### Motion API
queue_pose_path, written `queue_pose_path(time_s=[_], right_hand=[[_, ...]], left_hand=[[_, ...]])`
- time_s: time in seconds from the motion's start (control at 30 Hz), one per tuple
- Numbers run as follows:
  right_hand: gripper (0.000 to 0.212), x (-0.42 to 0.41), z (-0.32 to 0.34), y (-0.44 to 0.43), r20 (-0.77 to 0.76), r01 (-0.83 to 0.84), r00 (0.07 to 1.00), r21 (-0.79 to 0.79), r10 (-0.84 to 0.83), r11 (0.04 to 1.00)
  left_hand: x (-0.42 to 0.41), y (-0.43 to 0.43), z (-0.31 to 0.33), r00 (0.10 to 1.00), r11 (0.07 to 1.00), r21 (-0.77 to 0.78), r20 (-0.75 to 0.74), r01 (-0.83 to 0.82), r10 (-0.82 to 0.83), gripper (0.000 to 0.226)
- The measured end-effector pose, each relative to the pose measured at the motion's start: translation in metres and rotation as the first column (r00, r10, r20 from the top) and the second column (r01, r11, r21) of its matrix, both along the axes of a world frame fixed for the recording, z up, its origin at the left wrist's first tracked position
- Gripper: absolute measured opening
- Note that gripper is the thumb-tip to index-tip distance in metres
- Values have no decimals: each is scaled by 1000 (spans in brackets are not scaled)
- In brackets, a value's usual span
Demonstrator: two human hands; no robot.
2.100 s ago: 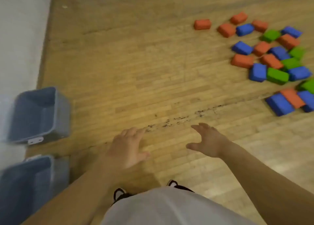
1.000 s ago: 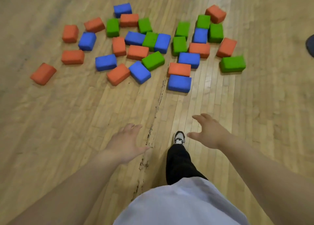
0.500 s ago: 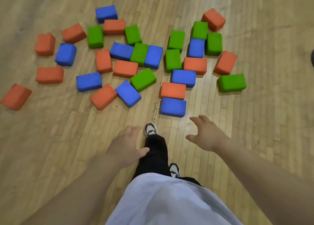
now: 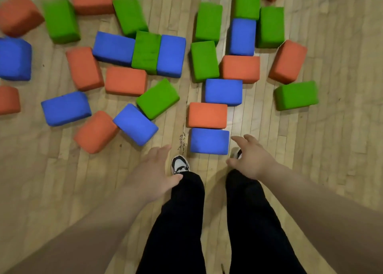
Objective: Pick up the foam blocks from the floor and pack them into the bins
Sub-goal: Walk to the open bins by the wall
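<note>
Several orange, blue and green foam blocks lie scattered over the wooden floor across the upper half of the view. Nearest to me is a blue block (image 4: 209,141), with an orange block (image 4: 207,115) touching its far side and another blue block (image 4: 223,92) beyond that. My left hand (image 4: 154,174) hovers open to the lower left of the nearest blue block, holding nothing. My right hand (image 4: 251,159) is open with fingers spread, just right of that block's near right corner. No bin is in view.
My two legs in black trousers and a white-and-black shoe (image 4: 179,164) stand just before the nearest blocks. A tilted blue block (image 4: 135,124) and an orange block (image 4: 95,132) lie to the left. Bare wooden floor (image 4: 331,149) extends on the right.
I turned away from the bins and walked up to the blocks, which now fill the upper view much larger. Both hands stayed open and now flank the nearest blue block.
</note>
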State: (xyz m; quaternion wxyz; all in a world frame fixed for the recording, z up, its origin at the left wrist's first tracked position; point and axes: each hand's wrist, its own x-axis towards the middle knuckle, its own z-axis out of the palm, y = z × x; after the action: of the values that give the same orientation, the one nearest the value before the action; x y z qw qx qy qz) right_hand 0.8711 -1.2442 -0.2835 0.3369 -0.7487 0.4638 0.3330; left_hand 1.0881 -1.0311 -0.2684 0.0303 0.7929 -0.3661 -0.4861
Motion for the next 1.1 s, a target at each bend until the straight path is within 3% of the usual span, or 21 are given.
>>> queue_pose_path(time_s=[0.3, 0.4, 0.57, 0.67, 0.8, 0.93, 1.1], right_hand=[[83, 11, -267, -59, -73, 51, 996, 62, -47, 997], [83, -8, -355, -63, -58, 110, 993, 57, -107, 992], [83, -37, -446, -60, -1, 197, 980, 28, -197, 980], [83, -47, -463, -57, 34, 248, 968, -10, -247, 969], [87, -47, -449, -56, 43, 271, 961, 32, -273, 962], [90, -33, -418, -54, 68, 222, 970, 137, -233, 965], [93, 15, -393, -61, 144, 133, 975, 243, -171, 961]], left_hand=[[-20, -65, -263, 943, 952, 55, -130, -300, 305, 99], [-40, -73, -356, 908, 914, 91, -108, -396, 404, 102], [-77, -77, -464, 819, 837, 156, -178, -524, 546, 105], [-92, -78, -486, 744, 797, 179, -287, -577, 603, 103], [-90, -62, -467, 676, 748, 200, -328, -633, 660, 107], [-67, -45, -405, 697, 734, 151, -237, -662, 677, 88], [-20, -47, -352, 727, 737, 96, -118, -669, 676, 94]])
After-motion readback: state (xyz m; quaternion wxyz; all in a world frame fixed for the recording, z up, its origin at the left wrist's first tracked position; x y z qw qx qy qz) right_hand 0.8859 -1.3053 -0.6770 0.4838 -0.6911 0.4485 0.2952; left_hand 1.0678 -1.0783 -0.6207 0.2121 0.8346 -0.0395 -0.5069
